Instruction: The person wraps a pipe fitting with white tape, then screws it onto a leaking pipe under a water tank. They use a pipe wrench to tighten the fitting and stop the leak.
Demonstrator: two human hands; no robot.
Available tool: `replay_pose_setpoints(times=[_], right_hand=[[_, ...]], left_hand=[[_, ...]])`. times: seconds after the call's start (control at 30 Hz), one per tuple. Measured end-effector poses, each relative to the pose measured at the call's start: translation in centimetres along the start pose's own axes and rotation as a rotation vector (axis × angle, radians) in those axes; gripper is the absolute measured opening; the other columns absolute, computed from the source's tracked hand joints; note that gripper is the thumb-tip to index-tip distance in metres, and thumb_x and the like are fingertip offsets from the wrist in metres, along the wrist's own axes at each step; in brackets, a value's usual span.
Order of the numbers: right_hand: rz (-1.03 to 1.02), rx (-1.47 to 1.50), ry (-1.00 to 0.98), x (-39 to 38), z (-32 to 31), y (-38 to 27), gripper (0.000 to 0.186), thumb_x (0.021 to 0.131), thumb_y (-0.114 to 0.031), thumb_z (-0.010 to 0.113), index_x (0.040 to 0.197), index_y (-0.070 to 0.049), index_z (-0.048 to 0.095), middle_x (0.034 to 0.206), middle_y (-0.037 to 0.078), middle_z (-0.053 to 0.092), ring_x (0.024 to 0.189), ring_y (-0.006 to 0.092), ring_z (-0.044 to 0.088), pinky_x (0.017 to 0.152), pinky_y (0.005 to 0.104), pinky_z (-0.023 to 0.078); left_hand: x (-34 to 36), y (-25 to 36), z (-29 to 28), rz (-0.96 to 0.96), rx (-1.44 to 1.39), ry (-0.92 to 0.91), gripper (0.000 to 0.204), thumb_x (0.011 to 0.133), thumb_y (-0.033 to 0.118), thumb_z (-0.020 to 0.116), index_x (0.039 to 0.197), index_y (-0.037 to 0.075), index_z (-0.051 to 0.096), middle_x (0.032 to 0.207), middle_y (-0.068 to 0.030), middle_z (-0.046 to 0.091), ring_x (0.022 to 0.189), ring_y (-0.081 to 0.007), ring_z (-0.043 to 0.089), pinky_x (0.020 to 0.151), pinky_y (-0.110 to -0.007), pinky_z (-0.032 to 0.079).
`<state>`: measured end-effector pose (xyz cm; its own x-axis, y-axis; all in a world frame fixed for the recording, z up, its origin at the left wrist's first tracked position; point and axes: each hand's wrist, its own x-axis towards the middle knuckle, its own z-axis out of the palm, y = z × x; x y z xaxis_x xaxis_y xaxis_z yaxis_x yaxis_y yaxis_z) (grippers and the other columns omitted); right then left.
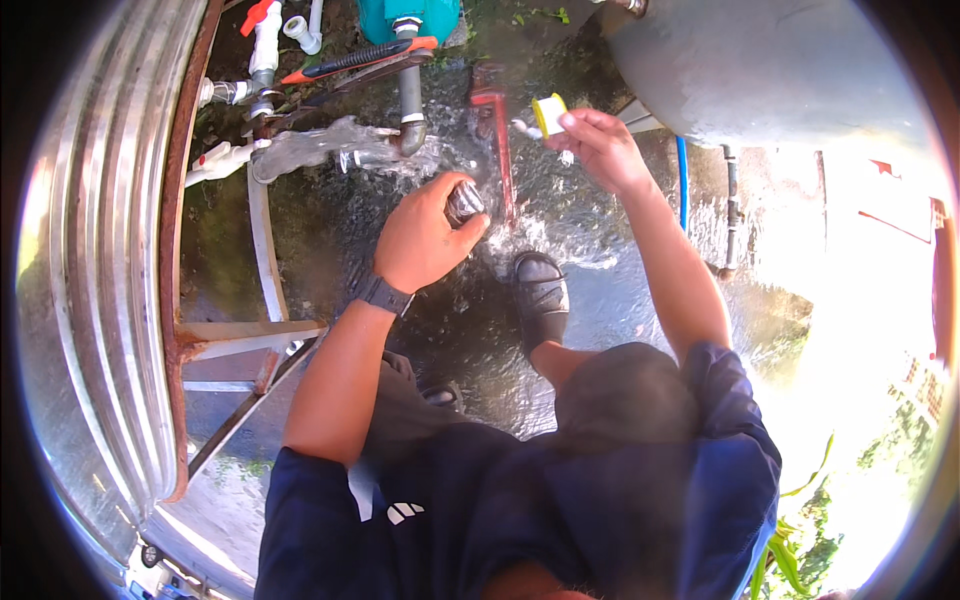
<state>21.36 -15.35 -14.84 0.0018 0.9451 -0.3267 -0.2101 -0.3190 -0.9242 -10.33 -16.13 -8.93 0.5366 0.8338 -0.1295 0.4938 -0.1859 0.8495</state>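
My left hand [425, 235] is closed around a dark grey pipe fitting [464, 203], whose end shows between thumb and fingers. The palm hides most of it. Off to the right, my right hand [605, 150] pinches a yellow-rimmed spool of white thread seal tape [550, 115]. Both hands are raised above wet ground, well apart from each other. Water [320, 145] gushes sideways from the piping beyond my left hand. Between the hands, a red pipe wrench [502, 145] lies in the splashing water.
A corrugated metal tank [95, 270] on a rusty frame [250, 340] flanks the left. White valves [222, 160], a grey pipe [410, 100] and an orange-and-black-handled tool [360, 62] sit ahead, below a teal pump [425, 15]. A large grey tank [770, 70] bulges at upper right.
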Motion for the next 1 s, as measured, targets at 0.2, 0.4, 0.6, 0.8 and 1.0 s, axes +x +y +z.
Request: replay_pose_setpoints(times=[0.2, 0.4, 0.6, 0.8, 1.0], right_hand=[[-0.084, 0.549, -0.311, -6.1, 4.1, -4.5, 0.023, 0.107, -0.022, 0.060, 0.118, -0.003, 0.067, 0.115, 0.018, 0.074, 0.100, 0.0313, 0.076, 0.095, 0.0502, 0.058], [-0.062, 0.520, -0.325, -8.3, 5.6, -5.0, 0.026, 0.107, -0.024, 0.060, 0.122, -0.003, 0.065, 0.117, 0.019, 0.073, 0.103, 0.0308, 0.074, 0.091, 0.0479, 0.058], [-0.005, 0.570, -0.268, -8.0, 5.9, -4.5, 0.025, 0.107, -0.026, 0.059, 0.118, -0.004, 0.065, 0.114, 0.017, 0.073, 0.099, 0.0293, 0.075, 0.088, 0.0485, 0.060], [-0.042, 0.546, -0.232, -8.0, 5.6, -4.5, 0.023, 0.107, -0.026, 0.060, 0.114, -0.005, 0.066, 0.115, 0.016, 0.073, 0.096, 0.0284, 0.076, 0.086, 0.0496, 0.062], [-0.016, 0.559, -0.250, -8.2, 6.0, -4.5, 0.022, 0.108, -0.022, 0.059, 0.114, -0.003, 0.067, 0.116, 0.016, 0.072, 0.099, 0.0271, 0.075, 0.088, 0.0489, 0.062]], left_hand=[[0.9, 1.0, 1.5, -0.006, 0.035, 0.105, 0.053, 0.084, 0.026, 0.083, 0.128, 0.005, 0.061, 0.093, -0.0160, 0.070, 0.078, -0.0289, 0.069, 0.073, -0.041, 0.053], [1.4, 1.3, 2.4, 0.082, -0.089, -0.013, 0.056, 0.083, 0.022, 0.081, 0.132, 0.007, 0.060, 0.102, -0.0118, 0.071, 0.075, -0.0206, 0.067, 0.070, -0.034, 0.054], [1.3, 1.6, 3.1, 0.114, -0.123, -0.095, 0.058, 0.085, 0.022, 0.078, 0.134, 0.002, 0.057, 0.113, -0.0183, 0.070, 0.093, -0.0289, 0.068, 0.078, -0.038, 0.054], [1.3, 1.5, 3.1, 0.152, -0.069, -0.090, 0.060, 0.089, 0.027, 0.078, 0.138, 0.001, 0.056, 0.118, -0.0176, 0.069, 0.092, -0.0256, 0.071, 0.071, -0.035, 0.056], [1.3, 1.5, 3.3, 0.187, -0.039, -0.064, 0.060, 0.091, 0.030, 0.078, 0.138, -0.001, 0.056, 0.119, -0.0207, 0.068, 0.099, -0.0293, 0.071, 0.074, -0.037, 0.058]])
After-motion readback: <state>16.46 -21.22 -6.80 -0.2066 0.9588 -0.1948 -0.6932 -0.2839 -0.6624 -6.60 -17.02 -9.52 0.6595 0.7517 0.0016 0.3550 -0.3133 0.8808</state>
